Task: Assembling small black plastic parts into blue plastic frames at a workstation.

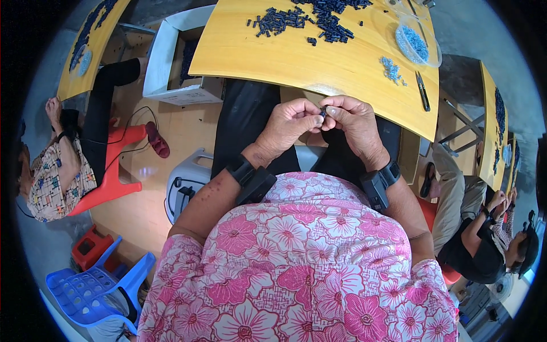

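Just off the near edge of the yellow table (239, 71), above my lap, both hands meet around one small black piece (323, 112). My left hand (290, 124) pinches it between thumb and forefinger from the left. From the other side my right hand (357, 126) grips it the same way, thumb and forefinger closed. Fingertips cover most of the piece, so its exact shape is hidden. Farther back on the table lies a heap of short black cylindrical pieces (333, 31). Small clear-blue pieces (391, 69) are scattered at the right.
A clear round tub (437, 57) of blue pieces and a slim black hand tool (422, 91) are at the table's right. A white box (156, 71) stands left, beside the table. Co-workers sit at tables (68, 80) on both sides; a blue chair (91, 288) is behind left.
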Available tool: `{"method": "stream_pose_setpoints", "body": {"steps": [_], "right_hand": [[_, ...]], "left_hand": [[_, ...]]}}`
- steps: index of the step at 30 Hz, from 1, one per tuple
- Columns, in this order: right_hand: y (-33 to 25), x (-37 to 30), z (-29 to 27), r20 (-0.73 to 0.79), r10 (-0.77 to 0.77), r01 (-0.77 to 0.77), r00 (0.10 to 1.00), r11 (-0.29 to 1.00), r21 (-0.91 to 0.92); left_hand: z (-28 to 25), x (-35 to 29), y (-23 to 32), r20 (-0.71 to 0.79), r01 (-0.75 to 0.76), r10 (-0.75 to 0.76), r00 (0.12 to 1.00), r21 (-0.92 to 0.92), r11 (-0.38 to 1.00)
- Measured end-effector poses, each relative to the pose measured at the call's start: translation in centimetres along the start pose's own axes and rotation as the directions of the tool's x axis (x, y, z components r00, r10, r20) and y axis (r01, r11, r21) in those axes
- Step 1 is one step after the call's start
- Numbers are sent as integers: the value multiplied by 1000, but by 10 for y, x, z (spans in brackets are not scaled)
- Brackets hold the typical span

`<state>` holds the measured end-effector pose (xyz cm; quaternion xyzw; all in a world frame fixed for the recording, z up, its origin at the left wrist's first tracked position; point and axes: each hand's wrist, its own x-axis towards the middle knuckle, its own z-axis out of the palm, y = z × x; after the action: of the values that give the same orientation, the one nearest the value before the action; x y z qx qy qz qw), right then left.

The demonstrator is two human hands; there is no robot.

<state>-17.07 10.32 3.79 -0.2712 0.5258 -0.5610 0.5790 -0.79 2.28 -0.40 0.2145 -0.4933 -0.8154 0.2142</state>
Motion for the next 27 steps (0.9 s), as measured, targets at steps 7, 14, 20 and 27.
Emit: {"method": "stream_pose_setpoints", "body": {"steps": [7, 14, 20, 27], "right_hand": [[0, -2, 1, -37, -71, 64, 997, 984, -169], [4, 0, -1, -2, -237, 220, 971, 902, -371], [0, -3, 7, 11, -307, 267, 952, 805, -530], [13, -7, 10, -55, -369, 290, 928, 807, -514]], "left_hand": [[1, -2, 3, -18, 26, -27, 999, -21, 999], [0, 0, -1, -44, 18, -19, 999, -11, 1000], [0, -1, -3, -78, 0, 3, 997, 37, 999], [1, -5, -2, -82, 39, -39, 996, -11, 999]]}}
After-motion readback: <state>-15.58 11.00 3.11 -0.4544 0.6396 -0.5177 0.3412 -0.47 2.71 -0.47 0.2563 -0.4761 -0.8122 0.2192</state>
